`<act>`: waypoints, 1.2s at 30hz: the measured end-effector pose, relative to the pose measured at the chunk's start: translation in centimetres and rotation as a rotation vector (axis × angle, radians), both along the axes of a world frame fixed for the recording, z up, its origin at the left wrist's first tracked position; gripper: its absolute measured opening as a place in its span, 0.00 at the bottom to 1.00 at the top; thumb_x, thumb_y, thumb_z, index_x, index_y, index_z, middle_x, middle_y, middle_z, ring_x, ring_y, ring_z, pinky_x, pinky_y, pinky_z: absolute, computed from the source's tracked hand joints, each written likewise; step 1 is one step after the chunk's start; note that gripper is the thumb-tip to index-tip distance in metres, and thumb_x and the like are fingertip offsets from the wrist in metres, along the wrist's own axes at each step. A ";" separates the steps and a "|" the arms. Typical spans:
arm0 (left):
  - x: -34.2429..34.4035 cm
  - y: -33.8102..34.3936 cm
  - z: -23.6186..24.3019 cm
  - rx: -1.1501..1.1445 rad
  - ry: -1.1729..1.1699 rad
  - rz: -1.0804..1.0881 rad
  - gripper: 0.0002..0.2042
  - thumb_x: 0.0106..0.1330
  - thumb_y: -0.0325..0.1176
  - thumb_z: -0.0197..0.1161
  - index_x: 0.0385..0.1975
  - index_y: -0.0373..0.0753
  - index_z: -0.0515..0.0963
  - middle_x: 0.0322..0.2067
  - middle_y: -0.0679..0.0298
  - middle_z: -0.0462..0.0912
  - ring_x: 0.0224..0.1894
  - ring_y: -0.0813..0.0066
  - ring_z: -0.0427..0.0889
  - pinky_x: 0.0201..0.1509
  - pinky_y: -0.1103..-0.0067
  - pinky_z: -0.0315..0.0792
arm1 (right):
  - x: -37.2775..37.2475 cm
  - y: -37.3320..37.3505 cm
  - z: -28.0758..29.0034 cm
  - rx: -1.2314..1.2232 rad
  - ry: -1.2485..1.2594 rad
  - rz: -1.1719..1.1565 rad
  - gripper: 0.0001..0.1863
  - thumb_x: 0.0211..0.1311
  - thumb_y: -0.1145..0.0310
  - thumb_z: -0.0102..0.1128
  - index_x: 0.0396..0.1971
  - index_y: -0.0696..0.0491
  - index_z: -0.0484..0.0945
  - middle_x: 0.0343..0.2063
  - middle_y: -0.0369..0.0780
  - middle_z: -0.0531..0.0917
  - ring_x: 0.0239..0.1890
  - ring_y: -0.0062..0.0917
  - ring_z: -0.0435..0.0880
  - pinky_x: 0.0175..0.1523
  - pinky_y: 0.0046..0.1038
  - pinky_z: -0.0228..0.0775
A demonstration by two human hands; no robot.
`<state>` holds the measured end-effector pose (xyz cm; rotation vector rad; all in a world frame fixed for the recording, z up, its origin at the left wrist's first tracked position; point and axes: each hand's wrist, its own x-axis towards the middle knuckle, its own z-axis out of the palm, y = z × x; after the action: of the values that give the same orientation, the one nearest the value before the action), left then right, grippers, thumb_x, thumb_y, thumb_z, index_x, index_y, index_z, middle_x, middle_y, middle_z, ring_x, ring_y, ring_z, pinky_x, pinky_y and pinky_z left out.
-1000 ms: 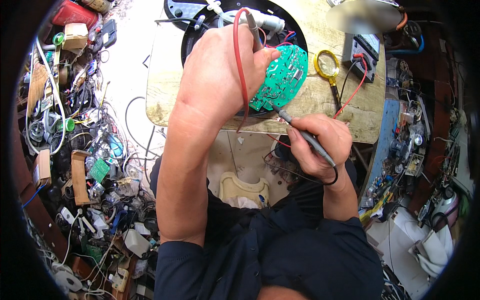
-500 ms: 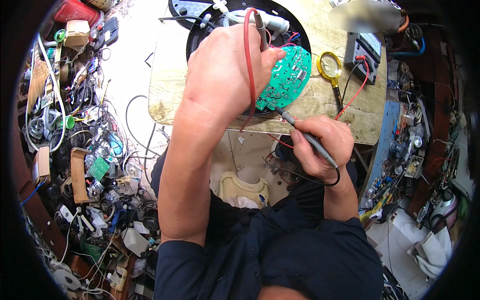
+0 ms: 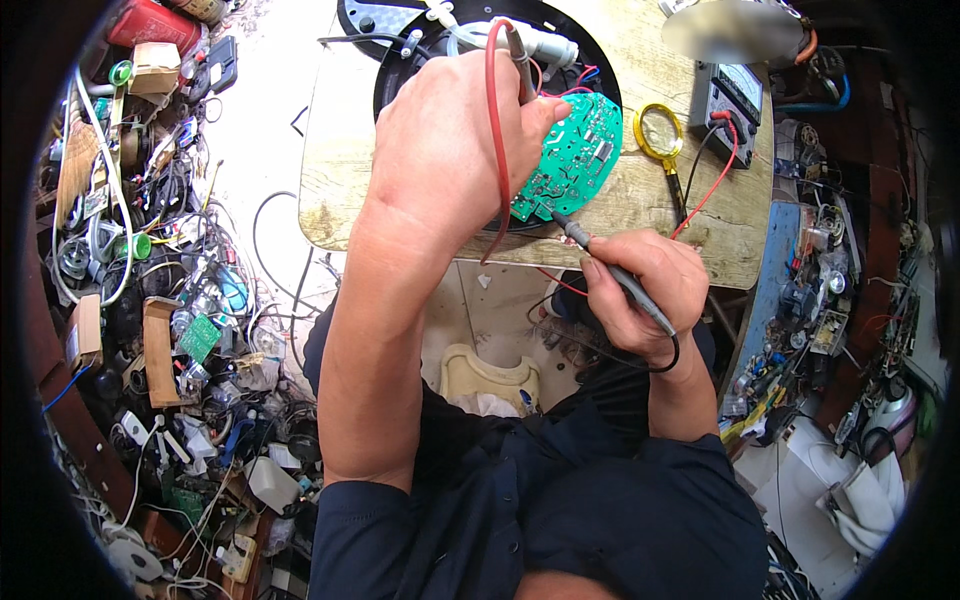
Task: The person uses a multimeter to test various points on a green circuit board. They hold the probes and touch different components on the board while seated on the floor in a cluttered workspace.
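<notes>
A cluttered workshop is shown, with loose electronic parts heaped on the left and right of a light wooden desk (image 3: 720, 235). On the desk, a green circuit board (image 3: 578, 155) is positioned at the near right part of a round black housing (image 3: 603, 65), with its components facing up.

The left hand (image 3: 450, 135) is held above the left part of the board, curled around a red-lead probe (image 3: 519, 62); its fingers, except the thumb, and the probe's tip are hidden. The red lead is draped over the back of this hand. The right hand (image 3: 645, 285) is nearly closed, and a grey probe (image 3: 575, 233) is pinched between thumb and fingers. Its tip is directed at the near edge of the board; whether contact is made cannot be told.

Compared with one second earlier, both grips are unchanged. The desk and the items on it are seen slightly farther right in the view. Almost no difference is found from half a second earlier.

The following are counted on or above the desk: one circuit board, one housing, two probes, one multimeter (image 3: 728, 110) with two leads plugged in (one red, one black), and one yellow-rimmed magnifying glass (image 3: 659, 135).
</notes>
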<state>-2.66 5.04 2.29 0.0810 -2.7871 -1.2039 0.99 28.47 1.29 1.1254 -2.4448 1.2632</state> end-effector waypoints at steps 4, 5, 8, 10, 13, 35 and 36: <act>-0.1 -0.1 -0.2 -0.015 -0.004 -0.007 0.17 0.69 0.42 0.76 0.31 0.30 0.88 0.22 0.49 0.86 0.24 0.60 0.86 0.32 0.66 0.78 | 0.0 0.1 0.0 -0.001 0.004 -0.003 0.13 0.51 0.81 0.75 0.37 0.58 0.85 0.26 0.42 0.88 0.24 0.34 0.89 0.30 0.31 0.79; -0.1 -0.1 -0.1 -0.015 -0.006 -0.009 0.17 0.69 0.42 0.76 0.31 0.30 0.88 0.22 0.49 0.86 0.24 0.60 0.86 0.32 0.67 0.78 | 0.0 0.1 0.0 -0.004 0.002 -0.005 0.13 0.51 0.81 0.75 0.37 0.58 0.85 0.26 0.42 0.88 0.24 0.34 0.89 0.30 0.31 0.79; 0.0 -0.1 -0.2 -0.005 0.000 -0.013 0.17 0.69 0.42 0.76 0.31 0.30 0.88 0.22 0.50 0.86 0.24 0.60 0.86 0.32 0.67 0.78 | 0.0 0.1 0.0 -0.002 0.018 -0.001 0.13 0.50 0.81 0.76 0.37 0.58 0.85 0.26 0.43 0.88 0.24 0.34 0.89 0.30 0.31 0.80; 0.0 -0.1 -0.2 -0.003 0.007 -0.012 0.17 0.69 0.42 0.76 0.31 0.30 0.88 0.22 0.50 0.86 0.24 0.61 0.86 0.32 0.67 0.78 | 0.0 0.1 0.0 0.003 0.017 -0.001 0.13 0.50 0.81 0.76 0.37 0.58 0.85 0.26 0.43 0.88 0.24 0.34 0.89 0.30 0.31 0.80; 0.0 -0.1 -0.2 -0.013 0.013 -0.009 0.17 0.69 0.42 0.76 0.31 0.31 0.88 0.22 0.51 0.86 0.24 0.61 0.85 0.32 0.68 0.78 | 0.1 0.2 -0.1 -0.001 0.020 -0.002 0.13 0.50 0.81 0.76 0.37 0.58 0.85 0.26 0.42 0.88 0.24 0.34 0.89 0.30 0.31 0.80; 0.0 -0.1 0.0 -0.006 -0.008 -0.020 0.17 0.69 0.42 0.76 0.31 0.30 0.88 0.21 0.51 0.85 0.23 0.62 0.84 0.32 0.68 0.77 | 0.0 0.0 0.1 0.039 0.009 -0.010 0.13 0.51 0.83 0.75 0.37 0.58 0.84 0.26 0.42 0.88 0.24 0.33 0.88 0.30 0.31 0.78; 0.0 -0.1 0.0 -0.007 -0.012 -0.022 0.17 0.69 0.42 0.75 0.31 0.30 0.88 0.21 0.51 0.84 0.23 0.62 0.84 0.31 0.68 0.77 | 0.0 0.0 0.0 0.040 0.015 -0.011 0.13 0.51 0.83 0.75 0.38 0.58 0.84 0.26 0.42 0.88 0.24 0.33 0.89 0.30 0.31 0.79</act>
<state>-2.64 4.94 2.33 0.0576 -2.8095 -1.2020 0.98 28.45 1.25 1.1259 -2.4723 1.2040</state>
